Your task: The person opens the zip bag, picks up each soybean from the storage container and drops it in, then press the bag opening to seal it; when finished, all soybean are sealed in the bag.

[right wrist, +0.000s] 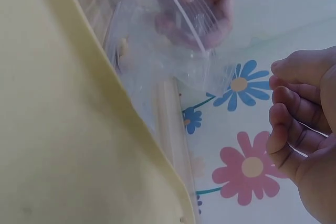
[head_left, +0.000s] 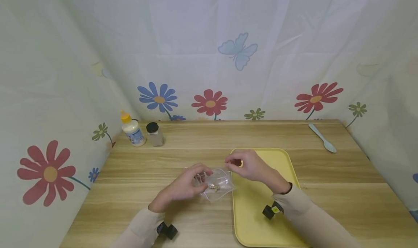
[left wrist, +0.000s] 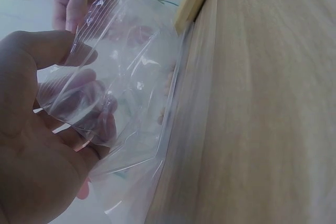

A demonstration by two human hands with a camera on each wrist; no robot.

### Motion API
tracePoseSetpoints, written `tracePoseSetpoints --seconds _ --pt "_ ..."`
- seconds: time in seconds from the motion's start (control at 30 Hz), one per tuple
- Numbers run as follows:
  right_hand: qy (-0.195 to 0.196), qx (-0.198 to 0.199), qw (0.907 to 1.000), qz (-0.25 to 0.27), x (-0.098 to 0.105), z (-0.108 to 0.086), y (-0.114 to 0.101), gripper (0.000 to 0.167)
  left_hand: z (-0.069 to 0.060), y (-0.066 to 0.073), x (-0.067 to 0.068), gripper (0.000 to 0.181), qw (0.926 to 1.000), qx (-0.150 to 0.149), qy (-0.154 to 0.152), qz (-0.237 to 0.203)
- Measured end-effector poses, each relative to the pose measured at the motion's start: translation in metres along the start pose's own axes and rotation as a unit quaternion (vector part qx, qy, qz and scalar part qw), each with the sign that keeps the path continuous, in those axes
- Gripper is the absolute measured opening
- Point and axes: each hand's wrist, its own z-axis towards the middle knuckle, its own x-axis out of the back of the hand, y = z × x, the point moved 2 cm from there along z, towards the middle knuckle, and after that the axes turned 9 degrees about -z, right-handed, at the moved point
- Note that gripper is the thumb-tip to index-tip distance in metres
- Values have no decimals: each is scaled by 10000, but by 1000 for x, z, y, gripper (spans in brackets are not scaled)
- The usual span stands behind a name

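Note:
A clear zip bag [head_left: 222, 181] with several small tan pieces [head_left: 214, 186] in its lower part is on the wooden table, left of the yellow tray. My left hand [head_left: 189, 182] holds the bag near its ridged zip strip, thumb on one side and fingers on the other. Through the plastic in the left wrist view, those fingers [left wrist: 86, 103] look blurred. My right hand [head_left: 249, 165] hovers over the far left part of the tray, beside the bag. Its fingers are loosely bent, with the thumb near the index fingertip; in the right wrist view the right hand [right wrist: 310, 119] appears apart from the bag.
The yellow tray [head_left: 254, 219] lies right of centre beneath my right forearm. At the back left stand a squeeze bottle [head_left: 134, 133] with a yellow cap and a black-lidded jar [head_left: 155, 135]. A pale blue spoon [head_left: 321, 137] lies at the back right, near the patterned curtain [head_left: 183, 52].

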Motion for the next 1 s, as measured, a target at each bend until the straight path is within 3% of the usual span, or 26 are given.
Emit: tracePoseSetpoints --seconds 1.0 --pt "-275 -1023 9936 -396 -7 1 54 14 0 -4 -1 40 10000 -2 -13 -20"
